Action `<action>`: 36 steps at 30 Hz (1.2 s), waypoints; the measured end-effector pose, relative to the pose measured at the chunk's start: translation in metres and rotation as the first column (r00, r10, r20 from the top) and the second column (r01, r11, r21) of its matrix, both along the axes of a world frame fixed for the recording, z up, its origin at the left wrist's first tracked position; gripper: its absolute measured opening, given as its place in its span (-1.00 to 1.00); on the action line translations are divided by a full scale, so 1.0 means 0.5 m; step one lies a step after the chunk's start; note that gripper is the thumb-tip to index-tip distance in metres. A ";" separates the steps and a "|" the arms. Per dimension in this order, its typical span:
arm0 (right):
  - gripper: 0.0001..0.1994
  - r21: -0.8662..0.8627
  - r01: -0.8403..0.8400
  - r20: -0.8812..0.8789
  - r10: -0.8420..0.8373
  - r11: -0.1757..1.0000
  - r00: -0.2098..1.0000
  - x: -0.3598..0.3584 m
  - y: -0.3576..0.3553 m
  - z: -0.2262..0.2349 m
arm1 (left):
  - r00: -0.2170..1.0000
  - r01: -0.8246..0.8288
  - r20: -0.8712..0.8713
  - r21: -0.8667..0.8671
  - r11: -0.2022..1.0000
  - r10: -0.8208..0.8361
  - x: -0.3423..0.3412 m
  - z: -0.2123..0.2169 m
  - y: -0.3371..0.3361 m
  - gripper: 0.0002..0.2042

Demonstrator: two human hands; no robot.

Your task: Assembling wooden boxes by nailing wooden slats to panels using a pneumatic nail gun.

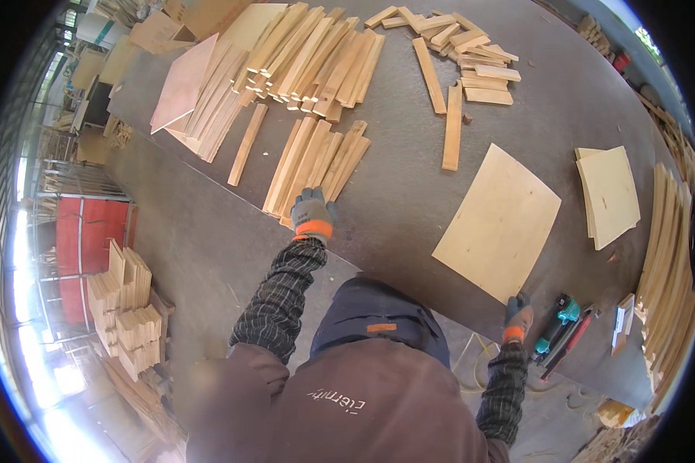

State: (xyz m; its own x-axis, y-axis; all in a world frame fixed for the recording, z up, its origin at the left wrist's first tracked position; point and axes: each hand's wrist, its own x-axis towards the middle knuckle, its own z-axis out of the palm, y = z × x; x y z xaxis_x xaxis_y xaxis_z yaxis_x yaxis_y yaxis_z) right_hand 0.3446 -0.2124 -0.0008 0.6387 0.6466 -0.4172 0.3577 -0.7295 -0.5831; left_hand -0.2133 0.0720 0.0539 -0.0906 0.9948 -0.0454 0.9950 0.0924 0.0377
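My left hand (313, 212), in a grey glove with an orange cuff, rests on the near ends of a row of wooden strips (297, 158). Its fingers are apart over the wood. At the near corner of a pale plywood panel (502, 220), my right hand (519, 315) grips the edge, also gloved; its thumb is hard to make out. The panel lies flat on the dark table (394, 193). Just right of that hand lie a teal and black power tool (557, 324) and a red and black long tool (570, 342). One single strip (247, 145) lies left of the row.
Behind the row stand a large pile of strips (316, 58) and stacked plywood sheets (201, 96). Short wood pieces (471, 58) lie at the far middle. Small panels (610, 193) and long slats (664, 262) sit at right. Stacked boards (131, 309) stand at lower left.
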 end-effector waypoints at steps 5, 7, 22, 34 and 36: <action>-0.57 0.240 0.010 0.198 -0.059 0.971 0.978 -0.055 -0.027 -0.040 | 0.995 -0.037 0.084 -0.131 0.991 0.049 -0.010 -0.026 0.009 -0.41; -0.46 0.106 0.354 -0.068 -0.348 0.929 0.935 -0.109 0.015 0.028 | 0.992 -0.060 0.105 -0.124 0.990 0.073 -0.014 -0.024 0.006 -0.41; -0.37 0.291 0.291 -0.256 -0.219 0.911 0.941 -0.306 0.075 0.060 | 0.947 -0.046 0.303 -0.211 0.976 0.111 -0.060 0.015 -0.030 -0.40; -0.45 0.063 0.112 -0.094 -0.106 0.992 0.990 -0.394 0.115 0.113 | 0.857 -0.005 0.506 0.191 0.982 -0.094 -0.074 0.090 0.090 -0.45; -0.45 0.065 0.105 -0.094 -0.099 0.992 0.991 -0.409 0.110 0.123 | 0.868 0.018 0.485 0.180 0.984 -0.105 -0.076 0.086 0.139 -0.48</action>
